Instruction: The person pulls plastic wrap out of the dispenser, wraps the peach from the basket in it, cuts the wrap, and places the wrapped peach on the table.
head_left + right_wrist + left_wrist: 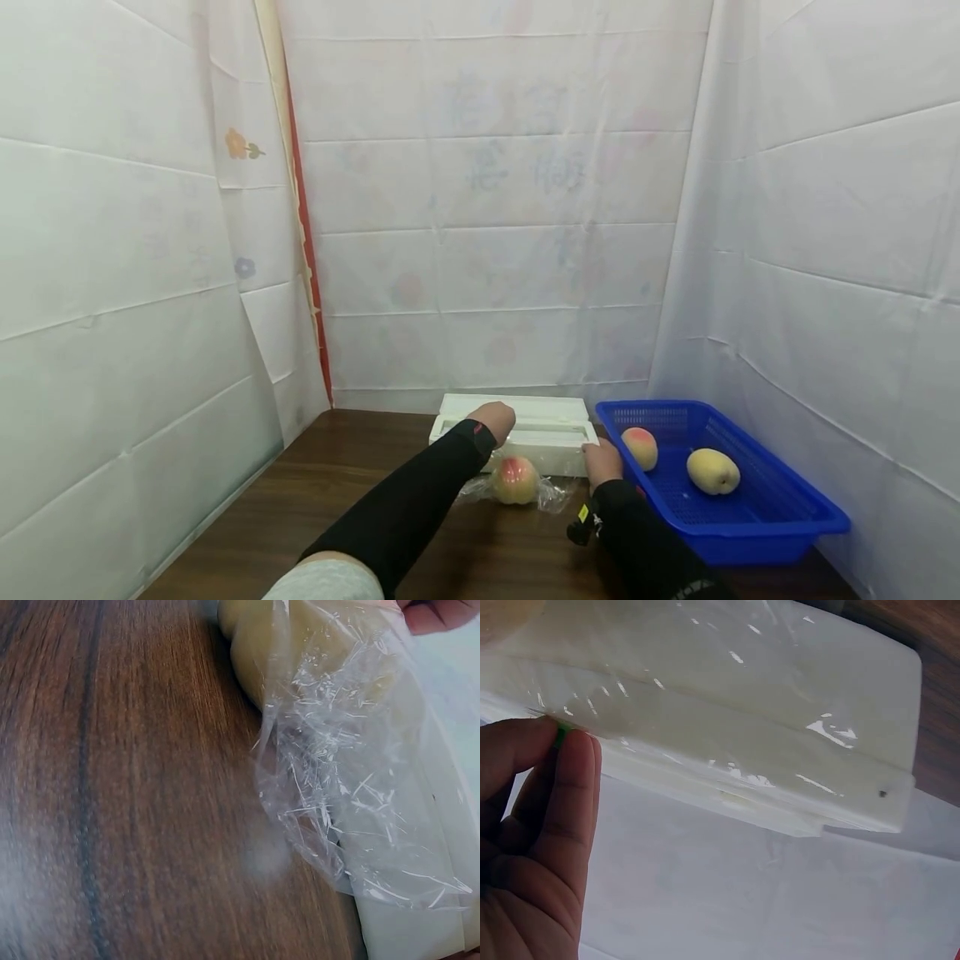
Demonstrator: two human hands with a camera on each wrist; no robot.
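A white cling film dispenser (536, 457) lies across the table with its lid (551, 407) raised at the back. My left hand (495, 421) is over its front left part, thumb and finger pinching a small green slider (562, 735) at the edge. Clear cling film (330, 772) stretches from the dispenser over a peach (515, 481) on the table in front, crumpled at both sides. At the dispenser's right end, my right hand (603, 462) holds the corner; its fingers are mostly hidden in the right wrist view.
To the right stands a blue plastic basket (750, 528), close beside my right hand. Inside are another peach (640, 448) and a yellow fruit (712, 472). White sheeting (495, 250) hangs behind and on both sides of the brown wooden table (337, 467).
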